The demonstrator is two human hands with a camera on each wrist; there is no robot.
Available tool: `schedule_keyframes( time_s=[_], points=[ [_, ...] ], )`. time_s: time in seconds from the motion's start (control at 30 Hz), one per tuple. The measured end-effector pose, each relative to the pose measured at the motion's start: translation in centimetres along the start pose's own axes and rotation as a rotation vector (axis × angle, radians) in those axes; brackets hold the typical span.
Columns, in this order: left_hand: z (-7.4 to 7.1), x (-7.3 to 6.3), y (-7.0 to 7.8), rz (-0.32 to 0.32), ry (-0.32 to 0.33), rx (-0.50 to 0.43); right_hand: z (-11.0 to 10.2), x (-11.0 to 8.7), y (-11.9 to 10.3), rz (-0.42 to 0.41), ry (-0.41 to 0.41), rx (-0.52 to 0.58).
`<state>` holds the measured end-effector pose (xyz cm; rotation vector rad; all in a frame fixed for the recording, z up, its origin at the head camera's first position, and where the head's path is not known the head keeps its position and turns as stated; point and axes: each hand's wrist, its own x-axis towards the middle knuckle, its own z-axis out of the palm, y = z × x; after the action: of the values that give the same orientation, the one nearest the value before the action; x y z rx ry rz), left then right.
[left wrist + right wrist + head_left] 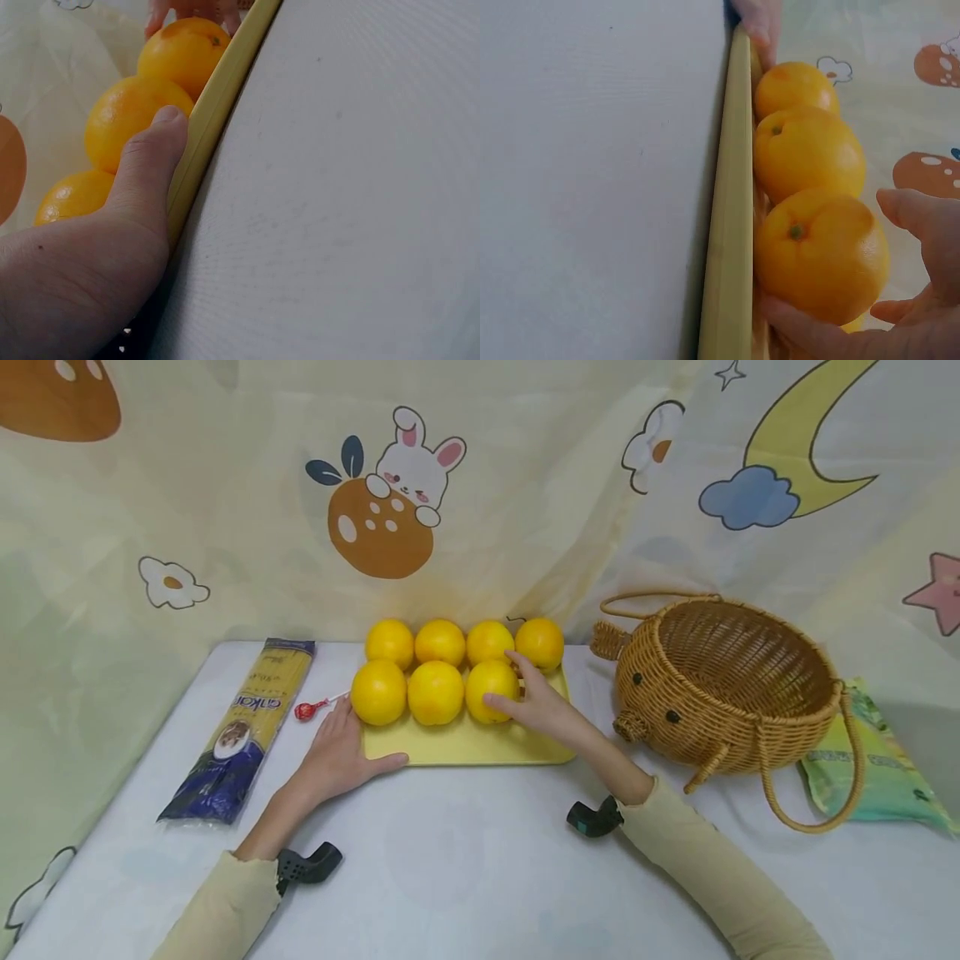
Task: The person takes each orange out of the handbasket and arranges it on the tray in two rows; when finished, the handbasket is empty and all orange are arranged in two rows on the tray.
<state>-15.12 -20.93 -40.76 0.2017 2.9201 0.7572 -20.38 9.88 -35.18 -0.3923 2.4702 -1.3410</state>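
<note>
Several oranges stand in two rows on a yellow tray (465, 747): a back row, and a front row that includes a left orange (378, 692), a middle orange (435, 693) and a right orange (491, 691). My left hand (337, 747) rests at the tray's front left corner, fingers stretched along its side. Its thumb (150, 161) lies straight along the front rim. Around the right front orange, my right hand (543, 703) is spread, thumb against its near side. In the right wrist view, the fingers (915, 214) stand slightly apart from that orange (821, 255).
A red lollipop (306, 711) lies left of the tray, its stick near my left fingers. Further left is a pasta packet (247, 727). On the right, a pig-shaped wicker basket (697, 710) stands before a green packet (862, 768). A printed cloth (247, 485) hangs behind.
</note>
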Motion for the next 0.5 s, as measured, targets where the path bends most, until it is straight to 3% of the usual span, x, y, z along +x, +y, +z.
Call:
schedule_keyframes(
  time_s=[0.3,0.5],
  points=[
    [0.1,0.0,0.3,0.004,-0.009,-0.011,-1.0,-1.4,0.0,-0.089,0.087,-0.118],
    [-2.0,-0.5,0.1,0.056,-0.079,-0.058,-1.1,-1.8,0.4,-0.154,0.164,-0.165]
  ],
)
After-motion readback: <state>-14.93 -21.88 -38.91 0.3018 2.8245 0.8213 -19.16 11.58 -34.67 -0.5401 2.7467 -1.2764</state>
